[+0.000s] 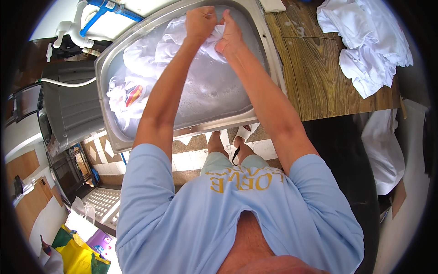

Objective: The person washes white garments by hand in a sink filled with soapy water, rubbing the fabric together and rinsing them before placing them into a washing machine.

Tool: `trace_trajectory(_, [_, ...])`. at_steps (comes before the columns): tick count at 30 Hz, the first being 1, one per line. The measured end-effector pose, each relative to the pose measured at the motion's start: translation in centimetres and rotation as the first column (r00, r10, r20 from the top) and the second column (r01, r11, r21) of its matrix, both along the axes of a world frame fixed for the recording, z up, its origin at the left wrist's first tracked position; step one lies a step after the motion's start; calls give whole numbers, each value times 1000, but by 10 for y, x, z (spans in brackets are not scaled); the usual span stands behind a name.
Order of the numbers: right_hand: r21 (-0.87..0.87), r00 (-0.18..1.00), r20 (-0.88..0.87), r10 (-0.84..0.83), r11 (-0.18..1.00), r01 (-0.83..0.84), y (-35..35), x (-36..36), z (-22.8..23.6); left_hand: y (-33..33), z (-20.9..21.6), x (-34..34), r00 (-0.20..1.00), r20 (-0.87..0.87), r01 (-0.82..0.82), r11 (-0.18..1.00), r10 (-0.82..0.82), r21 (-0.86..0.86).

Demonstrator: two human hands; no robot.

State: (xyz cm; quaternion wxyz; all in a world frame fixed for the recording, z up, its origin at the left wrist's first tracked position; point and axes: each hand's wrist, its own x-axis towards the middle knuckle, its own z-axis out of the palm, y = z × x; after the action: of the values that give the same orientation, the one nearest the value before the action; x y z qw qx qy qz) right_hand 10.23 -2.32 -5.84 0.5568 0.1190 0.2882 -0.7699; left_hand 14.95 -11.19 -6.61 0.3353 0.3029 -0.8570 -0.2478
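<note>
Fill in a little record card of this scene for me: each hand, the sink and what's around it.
Left hand: closed in a fist on white cloth
Right hand: gripping the same cloth, close beside the left
Sink: metal, holding cloudy, sudsy water
Also in sink: bunched white fabric with a red-and-yellow patch
Right of sink: wood-patterned counter bearing a white fabric pile
Upper left: white tap and blue pipe
Lower left: yellow-and-green bag
</note>
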Motion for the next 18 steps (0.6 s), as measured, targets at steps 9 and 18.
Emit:
trace_trajectory(9, [153, 999, 8, -48, 987, 46, -7, 2, -3, -8, -10, 3, 998, -65, -18, 995, 24, 95])
trace_trajectory(18, [-90, 996, -75, 39, 995, -46, -6, -3, -20, -3, -20, 28, 982, -144, -105, 984, 126, 147])
